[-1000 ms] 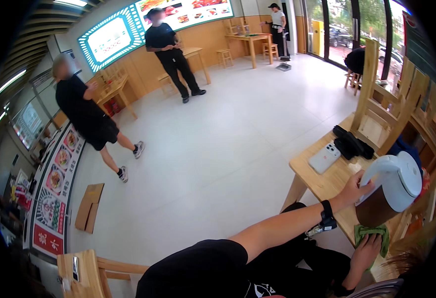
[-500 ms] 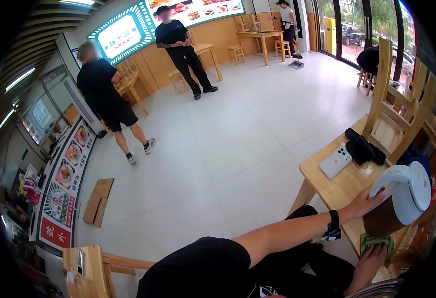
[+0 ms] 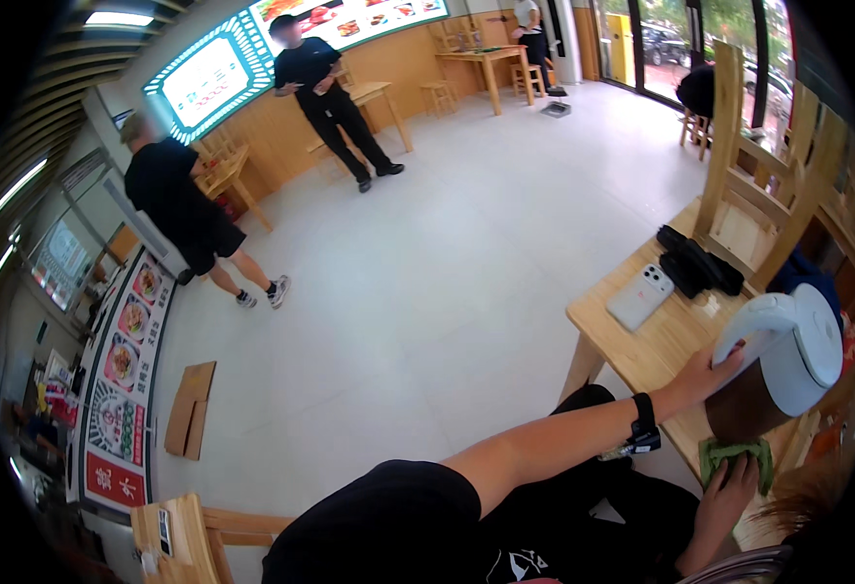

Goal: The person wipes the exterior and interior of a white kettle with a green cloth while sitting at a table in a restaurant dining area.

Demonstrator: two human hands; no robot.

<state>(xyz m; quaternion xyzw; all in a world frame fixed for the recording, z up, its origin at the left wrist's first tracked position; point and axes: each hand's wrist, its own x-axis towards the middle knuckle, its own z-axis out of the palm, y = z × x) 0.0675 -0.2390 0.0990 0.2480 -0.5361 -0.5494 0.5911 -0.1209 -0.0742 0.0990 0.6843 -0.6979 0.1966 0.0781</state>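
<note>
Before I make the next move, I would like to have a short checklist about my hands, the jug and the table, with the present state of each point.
1. Left hand is at the handle of the jug: ok.
2. Right hand is on the green cloth: ok.
3. Jug's base stands flat on the table: cannot tell, the cloth and the view angle hide it.
4. Phone lies apart from the jug: ok.
5. Table is free of other things: not ok, the phone and a black object lie there.
</note>
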